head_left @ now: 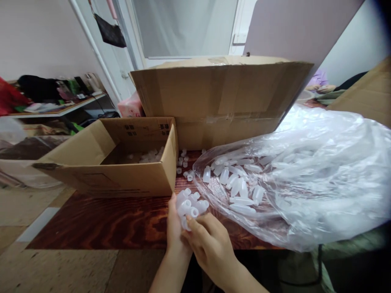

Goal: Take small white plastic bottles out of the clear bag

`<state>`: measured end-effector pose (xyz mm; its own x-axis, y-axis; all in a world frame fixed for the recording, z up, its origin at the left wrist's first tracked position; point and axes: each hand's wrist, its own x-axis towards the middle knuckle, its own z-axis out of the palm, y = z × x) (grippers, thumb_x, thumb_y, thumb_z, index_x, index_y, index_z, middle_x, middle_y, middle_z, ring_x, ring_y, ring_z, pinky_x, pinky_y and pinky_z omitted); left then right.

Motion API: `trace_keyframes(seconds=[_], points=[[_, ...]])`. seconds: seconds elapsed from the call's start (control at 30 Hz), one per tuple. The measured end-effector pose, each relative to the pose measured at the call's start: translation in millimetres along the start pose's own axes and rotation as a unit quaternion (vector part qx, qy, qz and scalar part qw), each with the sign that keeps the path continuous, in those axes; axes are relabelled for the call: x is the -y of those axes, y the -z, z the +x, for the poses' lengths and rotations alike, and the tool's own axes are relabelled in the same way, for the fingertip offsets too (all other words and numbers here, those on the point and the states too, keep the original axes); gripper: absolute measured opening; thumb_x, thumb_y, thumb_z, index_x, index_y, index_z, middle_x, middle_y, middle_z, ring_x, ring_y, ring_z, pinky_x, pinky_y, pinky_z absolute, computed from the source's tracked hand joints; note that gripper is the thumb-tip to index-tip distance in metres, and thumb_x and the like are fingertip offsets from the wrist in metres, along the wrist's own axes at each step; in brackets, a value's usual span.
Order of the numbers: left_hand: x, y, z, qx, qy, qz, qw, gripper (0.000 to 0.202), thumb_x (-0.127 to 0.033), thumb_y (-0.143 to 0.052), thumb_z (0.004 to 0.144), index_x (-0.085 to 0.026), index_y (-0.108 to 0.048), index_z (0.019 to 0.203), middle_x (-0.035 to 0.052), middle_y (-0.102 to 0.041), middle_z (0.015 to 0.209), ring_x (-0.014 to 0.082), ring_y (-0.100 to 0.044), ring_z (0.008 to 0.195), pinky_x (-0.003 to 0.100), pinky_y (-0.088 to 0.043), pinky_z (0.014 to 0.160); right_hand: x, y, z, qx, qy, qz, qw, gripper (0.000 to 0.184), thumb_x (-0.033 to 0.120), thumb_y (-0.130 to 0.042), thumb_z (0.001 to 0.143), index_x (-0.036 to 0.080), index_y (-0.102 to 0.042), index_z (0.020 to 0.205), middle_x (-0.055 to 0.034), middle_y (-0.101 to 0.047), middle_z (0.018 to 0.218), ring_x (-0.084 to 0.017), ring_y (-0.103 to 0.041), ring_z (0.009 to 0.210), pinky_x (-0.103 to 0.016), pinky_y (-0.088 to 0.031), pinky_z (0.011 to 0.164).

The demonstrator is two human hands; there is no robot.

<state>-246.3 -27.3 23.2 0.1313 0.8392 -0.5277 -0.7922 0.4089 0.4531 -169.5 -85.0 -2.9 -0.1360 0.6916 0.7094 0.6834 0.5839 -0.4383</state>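
Note:
Near the table's front edge, my left hand (174,232) is wrapped around a bunch of translucent white plastic bottles (187,204), their open necks facing up and toward me. My right hand (210,240) presses against the lower side of the bunch, fingers curled and thumb at one of the bottles. Whether a small part sits between those fingers is hidden. To the right, a clear plastic bag (305,183) lies with its mouth toward my hands, and several loose bottles (240,185) rest inside it. Small white caps (183,160) are scattered on the table beyond my hands.
An open cardboard box (134,179) stands at left with small white pieces (152,155) inside. Behind it rises a larger cardboard box (220,97). The dark wood table (116,224) ends just before me. At far right, another person's hands (325,88) show.

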Motion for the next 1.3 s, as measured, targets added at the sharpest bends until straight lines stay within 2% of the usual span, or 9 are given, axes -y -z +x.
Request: trace_keyframes(seconds=[0.17,0.3,0.43,0.57,0.73,0.8,0.93,1.07,1.3], points=[[-11.9,6.8,4.1,-0.025,-0.023,-0.002,0.999,0.023,-0.034,-0.048,0.092,-0.016,-0.059,0.083,0.0012,-0.061,0.069,0.0109,-0.054,0.047,0.017,-0.040,0.035,-49.6,56.5,3.7,0.028,-0.038,-0.036,0.998,0.011,0.016,-0.049,0.096,0.018,-0.058,0.100,-0.0055,-0.060,0.087,-0.017,-0.057,0.079,-0.029,-0.047,0.070],[-17.7,16.7,7.2,-0.017,0.004,-0.043,0.999,0.020,-0.034,-0.049,0.092,-0.018,-0.060,0.087,0.0019,-0.063,0.076,0.0119,-0.058,0.052,0.016,-0.041,0.035,-94.2,98.2,5.5,0.280,-0.099,-0.268,0.917,0.012,0.014,-0.054,0.092,0.018,-0.063,0.087,-0.0065,-0.062,0.084,-0.024,-0.058,0.081,-0.034,-0.041,0.067],[-17.7,18.2,6.5,-0.034,0.022,-0.066,0.997,0.021,-0.034,-0.048,0.093,-0.019,-0.059,0.085,0.0007,-0.062,0.075,0.0131,-0.059,0.054,0.018,-0.045,0.036,-103.7,100.9,-0.6,0.362,-0.121,-0.317,0.869,0.007,0.018,-0.059,0.089,0.020,-0.065,0.093,-0.0066,-0.066,0.091,-0.026,-0.060,0.090,-0.035,-0.040,0.071],[-19.5,17.6,4.8,-0.036,0.013,-0.068,0.997,0.020,-0.034,-0.048,0.092,-0.019,-0.060,0.088,0.0015,-0.063,0.079,0.0138,-0.061,0.056,0.019,-0.047,0.036,-104.5,94.3,-8.5,0.330,-0.103,-0.344,0.873,0.008,0.019,-0.055,0.089,0.019,-0.063,0.092,-0.0076,-0.066,0.088,-0.030,-0.059,0.091,-0.038,-0.040,0.072],[-21.6,17.6,2.6,-0.039,0.023,-0.077,0.996,0.018,-0.032,-0.047,0.093,-0.019,-0.059,0.090,0.0014,-0.065,0.081,0.0136,-0.062,0.056,0.021,-0.048,0.038,-73.9,96.9,-2.1,0.139,-0.059,-0.190,0.970,0.022,0.024,-0.042,0.099,0.014,-0.051,0.116,-0.0124,-0.059,0.104,-0.026,-0.057,0.096,-0.038,-0.045,0.080],[-19.6,15.6,2.0,-0.043,0.033,-0.076,0.996,0.019,-0.035,-0.049,0.093,-0.019,-0.059,0.091,0.0010,-0.065,0.079,0.0134,-0.061,0.056,0.021,-0.048,0.039,-44.6,91.7,4.6,0.133,-0.047,-0.089,0.986,0.025,0.024,-0.041,0.100,0.017,-0.047,0.124,-0.0118,-0.054,0.114,-0.022,-0.056,0.102,-0.033,-0.047,0.085],[-9.0,12.2,2.8,-0.010,0.055,-0.088,0.995,0.031,-0.044,-0.050,0.091,-0.016,-0.058,0.081,0.0006,-0.060,0.068,0.0128,-0.058,0.052,0.022,-0.047,0.044,1.6,63.1,14.5,0.214,-0.008,0.005,0.977,0.015,0.021,-0.044,0.100,0.020,-0.054,0.112,-0.0075,-0.058,0.104,-0.020,-0.057,0.088,-0.031,-0.049,0.074],[2.5,14.9,3.8,0.074,0.088,-0.101,0.988,0.042,-0.047,-0.041,0.093,-0.015,-0.057,0.072,0.0043,-0.059,0.064,0.0171,-0.059,0.056,0.028,-0.050,0.055,4.9,30.2,12.3,0.148,0.033,-0.025,0.988,0.013,0.013,-0.043,0.098,0.016,-0.055,0.092,-0.0069,-0.058,0.088,-0.020,-0.052,0.076,-0.032,-0.046,0.065],[10.7,21.9,4.1,0.091,0.136,-0.121,0.979,0.035,-0.045,-0.055,0.087,-0.014,-0.059,0.072,0.0015,-0.057,0.062,0.0124,-0.055,0.054,0.024,-0.048,0.057,-5.8,0.1,-9.3,-0.022,0.102,-0.085,0.991,0.009,0.008,-0.049,0.093,0.012,-0.057,0.093,-0.0095,-0.060,0.093,-0.022,-0.052,0.088,-0.036,-0.046,0.079]])
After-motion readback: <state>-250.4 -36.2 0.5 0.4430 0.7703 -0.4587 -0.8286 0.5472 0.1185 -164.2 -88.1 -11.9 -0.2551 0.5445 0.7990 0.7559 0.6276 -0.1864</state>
